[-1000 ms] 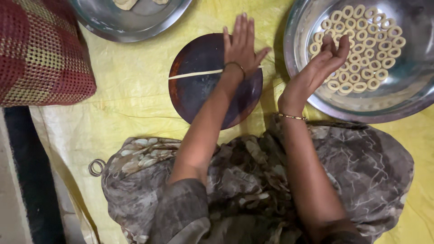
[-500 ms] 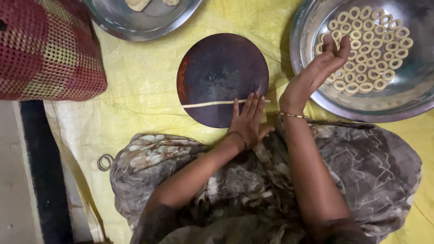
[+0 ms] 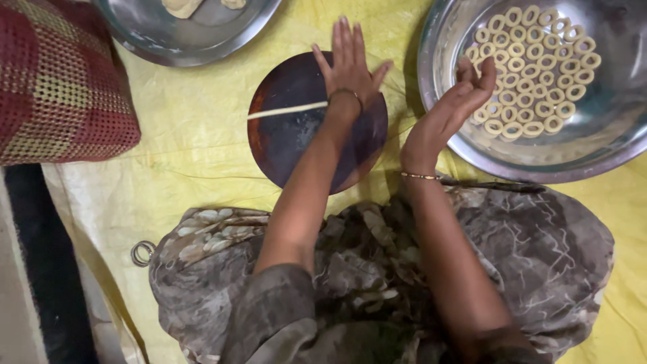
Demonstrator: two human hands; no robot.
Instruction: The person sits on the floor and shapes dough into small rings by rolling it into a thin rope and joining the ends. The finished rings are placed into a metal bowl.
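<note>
My left hand [image 3: 348, 64] lies flat, fingers spread, on the far part of a round dark board [image 3: 296, 145]. Under its wrist a thin pale rope of dough [image 3: 286, 110] stretches leftward across the board. My right hand [image 3: 453, 110] hovers palm up with curled fingers over the near rim of a large steel bowl [image 3: 472, 152], holding nothing that I can see. Inside the bowl lie several small dough rings [image 3: 532, 67] laid side by side.
A second steel plate [image 3: 195, 40] with lumps of dough sits at the top left. A red checked woven cushion [image 3: 57, 81] lies at the left. A yellow sheet [image 3: 182, 148] covers the floor. My patterned clothing fills the bottom; a small metal ring [image 3: 142, 253] lies beside it.
My left hand slid from the near edge of the board out to its far part, rolling the dough rope forward with it. The right hand stayed at the bowl's rim.
</note>
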